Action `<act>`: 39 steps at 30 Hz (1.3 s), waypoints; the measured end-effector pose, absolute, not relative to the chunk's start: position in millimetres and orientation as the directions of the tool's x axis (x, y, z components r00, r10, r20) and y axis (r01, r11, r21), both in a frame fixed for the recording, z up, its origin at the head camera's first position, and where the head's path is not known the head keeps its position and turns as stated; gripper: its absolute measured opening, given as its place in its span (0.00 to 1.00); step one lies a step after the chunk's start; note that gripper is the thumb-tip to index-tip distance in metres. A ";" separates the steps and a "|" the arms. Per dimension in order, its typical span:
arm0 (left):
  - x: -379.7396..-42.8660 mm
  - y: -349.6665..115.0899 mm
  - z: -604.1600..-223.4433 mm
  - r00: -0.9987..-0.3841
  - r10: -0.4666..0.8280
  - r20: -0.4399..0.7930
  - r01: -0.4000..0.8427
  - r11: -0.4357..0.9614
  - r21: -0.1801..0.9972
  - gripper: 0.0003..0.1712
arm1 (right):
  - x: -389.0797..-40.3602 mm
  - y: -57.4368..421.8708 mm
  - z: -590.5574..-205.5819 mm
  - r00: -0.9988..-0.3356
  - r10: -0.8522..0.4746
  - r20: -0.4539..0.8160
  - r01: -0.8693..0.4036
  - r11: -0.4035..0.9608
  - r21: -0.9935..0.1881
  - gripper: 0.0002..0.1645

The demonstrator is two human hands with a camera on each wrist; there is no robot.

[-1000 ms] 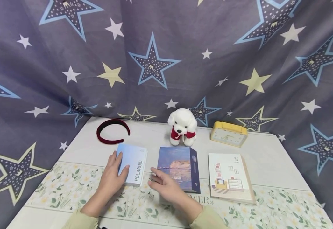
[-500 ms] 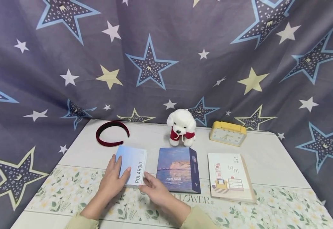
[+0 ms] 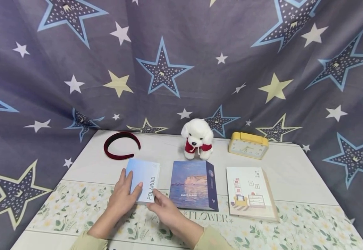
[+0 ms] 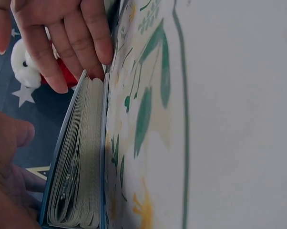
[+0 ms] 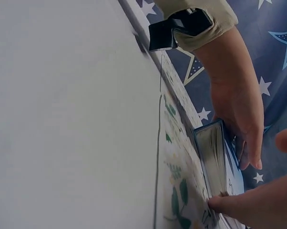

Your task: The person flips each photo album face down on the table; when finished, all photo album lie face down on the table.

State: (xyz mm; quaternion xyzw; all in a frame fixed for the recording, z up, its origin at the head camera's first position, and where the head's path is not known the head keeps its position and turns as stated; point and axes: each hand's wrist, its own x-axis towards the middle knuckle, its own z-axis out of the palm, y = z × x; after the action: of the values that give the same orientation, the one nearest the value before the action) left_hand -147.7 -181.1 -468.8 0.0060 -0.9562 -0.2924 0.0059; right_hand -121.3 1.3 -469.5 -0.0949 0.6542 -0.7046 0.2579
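A pale blue photo album marked POLAROID (image 3: 146, 172) lies on the table, its page edges facing the left wrist camera. My left hand (image 3: 121, 195) rests along its left side, fingers fairly straight, thumb over the cover. At the lower right corner my right hand (image 3: 170, 211) reaches in with its fingers extended. In the left wrist view the right hand's fingertips (image 4: 103, 52) come right up to the album's pages (image 4: 81, 162). From the right wrist view, a right fingertip (image 5: 215, 204) sits at the bottom edge of the album (image 5: 212, 148).
To the right lie a darker photo album (image 3: 189, 185) and a white illustrated book (image 3: 247, 191). Behind stand a red headband (image 3: 107, 147), a white plush dog (image 3: 197, 130) and a yellow alarm clock (image 3: 248, 147). A star-patterned curtain (image 3: 200, 86) closes off the back.
My right hand has moved left and come in to the lower right corner of the POLAROID album. The left hand stays on the album's left side. The view has shifted slightly.
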 end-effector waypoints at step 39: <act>-153.3 -178.6 -459.8 -0.981 -0.112 -0.157 -0.193 0.579 0.792 0.42 | -127.5 7.9 -471.8 -0.910 -0.367 -0.192 0.364 -0.489 -0.792 0.33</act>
State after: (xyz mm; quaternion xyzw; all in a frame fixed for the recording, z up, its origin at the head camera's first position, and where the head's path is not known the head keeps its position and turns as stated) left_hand -153.3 -178.6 -459.8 0.0861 -0.8874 -0.4507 -0.0450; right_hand -127.5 7.9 -471.8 -0.0015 0.4587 -0.8630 0.2118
